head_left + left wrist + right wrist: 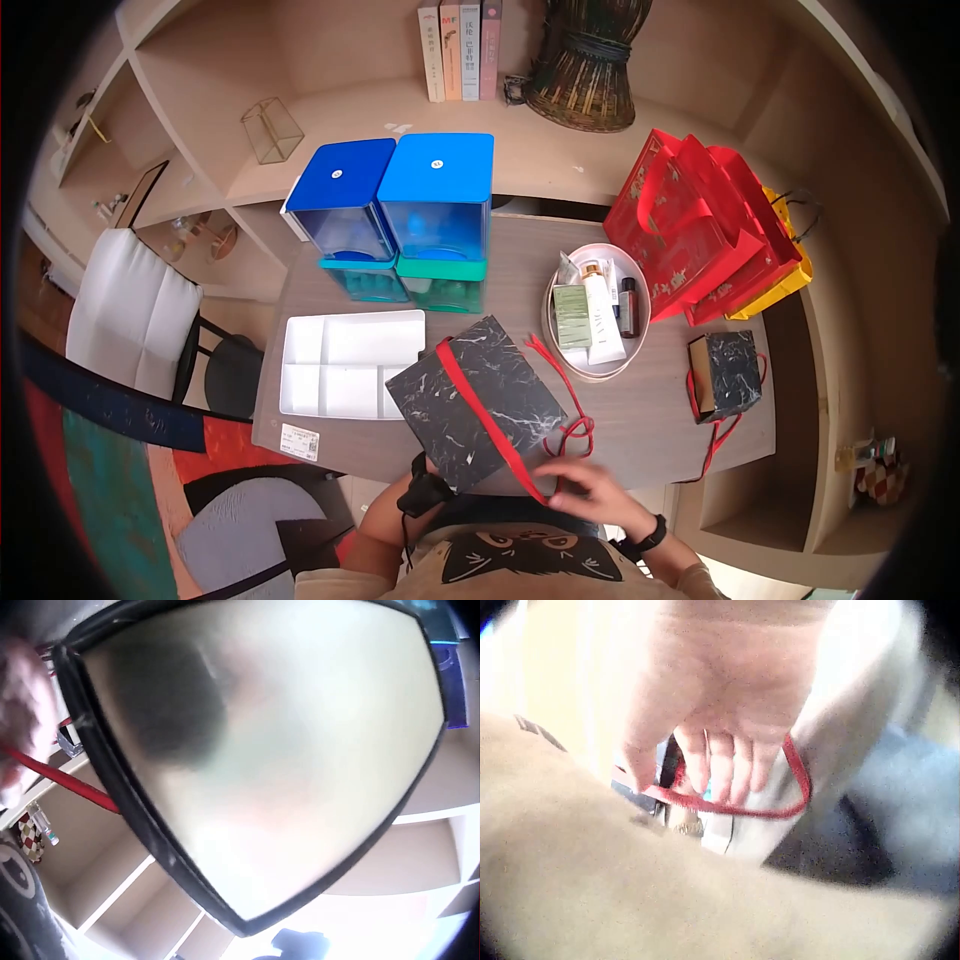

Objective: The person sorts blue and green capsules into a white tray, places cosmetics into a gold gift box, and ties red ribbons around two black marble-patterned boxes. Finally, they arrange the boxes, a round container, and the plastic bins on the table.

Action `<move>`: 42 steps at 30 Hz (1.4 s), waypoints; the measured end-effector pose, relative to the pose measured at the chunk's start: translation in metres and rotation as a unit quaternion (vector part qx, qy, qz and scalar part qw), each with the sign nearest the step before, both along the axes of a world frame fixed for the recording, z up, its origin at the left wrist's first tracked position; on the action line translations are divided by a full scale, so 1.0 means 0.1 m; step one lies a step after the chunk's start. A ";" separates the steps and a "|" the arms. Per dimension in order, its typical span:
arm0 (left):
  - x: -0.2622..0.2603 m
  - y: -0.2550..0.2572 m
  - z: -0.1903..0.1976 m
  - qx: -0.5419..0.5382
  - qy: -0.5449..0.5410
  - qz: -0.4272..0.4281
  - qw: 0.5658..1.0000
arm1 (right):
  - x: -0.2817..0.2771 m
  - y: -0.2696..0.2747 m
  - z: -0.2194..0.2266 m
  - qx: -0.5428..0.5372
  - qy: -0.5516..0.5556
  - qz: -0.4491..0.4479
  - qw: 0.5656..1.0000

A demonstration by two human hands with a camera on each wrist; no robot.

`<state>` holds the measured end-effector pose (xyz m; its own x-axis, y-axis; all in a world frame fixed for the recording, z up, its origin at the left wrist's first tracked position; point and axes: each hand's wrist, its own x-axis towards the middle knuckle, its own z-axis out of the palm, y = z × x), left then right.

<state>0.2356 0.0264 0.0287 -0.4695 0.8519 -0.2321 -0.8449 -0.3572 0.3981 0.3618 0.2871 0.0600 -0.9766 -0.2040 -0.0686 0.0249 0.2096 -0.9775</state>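
A black marble-patterned gift box (475, 405) with a red ribbon (490, 420) across it stands tilted over the front of the table. My left hand (431, 466) is at its near left edge, its fingers hidden behind the box. In the left wrist view, a pale, blurred face of the box (322, 772) with black edges fills most of the picture. My right hand (592, 493) pinches a loop of the ribbon right of the box. In the right wrist view, the ribbon (757, 814) crosses the thumb and fingertips of that hand (720, 697).
A white divided tray (322, 367) lies left of the box, with blue-lidded containers (437, 165) behind. A round tub (550, 345) holds cosmetics. Red paper bags (670, 235) stand at the back right, and a smaller black marble-patterned box (732, 372) at the right edge.
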 end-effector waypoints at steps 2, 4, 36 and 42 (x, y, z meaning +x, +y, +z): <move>-0.12 0.26 -0.10 0.024 0.000 -0.003 1.000 | -0.07 0.18 0.11 -0.026 0.034 -0.082 0.996; -0.24 0.54 -0.20 0.049 -0.006 -0.004 0.999 | -0.23 0.25 0.25 -0.202 0.000 -0.126 0.971; -0.30 -0.68 0.76 -0.450 0.628 -0.190 0.605 | -0.73 0.46 1.30 -0.269 0.081 -0.339 0.898; -0.34 -0.22 1.02 -0.400 0.717 0.094 0.563 | -0.76 0.37 1.09 -0.299 0.039 -0.282 0.911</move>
